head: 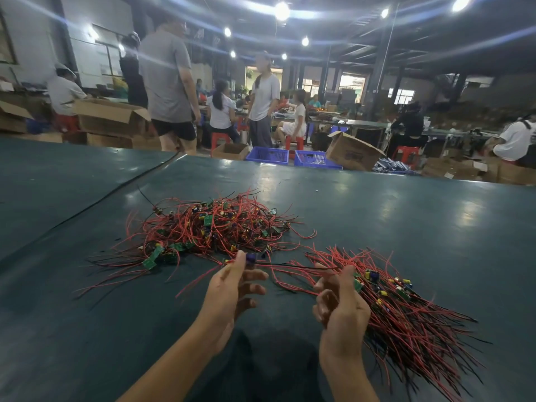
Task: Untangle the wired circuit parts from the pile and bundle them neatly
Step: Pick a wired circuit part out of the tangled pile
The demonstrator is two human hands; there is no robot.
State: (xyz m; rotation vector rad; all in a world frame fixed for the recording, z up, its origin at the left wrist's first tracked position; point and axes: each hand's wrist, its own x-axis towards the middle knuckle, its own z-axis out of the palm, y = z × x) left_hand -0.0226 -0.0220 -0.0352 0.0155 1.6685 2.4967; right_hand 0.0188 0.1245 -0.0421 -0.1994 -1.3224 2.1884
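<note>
The big dark green desk (406,227) has a long black cable (116,190) lying on it. Behind the desk are two blue baskets (267,155), brown cardboard boxes (352,152) and red stools (220,139). People (168,76) stand and sit there under bright round lights (282,10).

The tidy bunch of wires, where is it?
The tidy bunch sits low on the right of the head view, held by the right hand, just right of the tangled pile.
</note>
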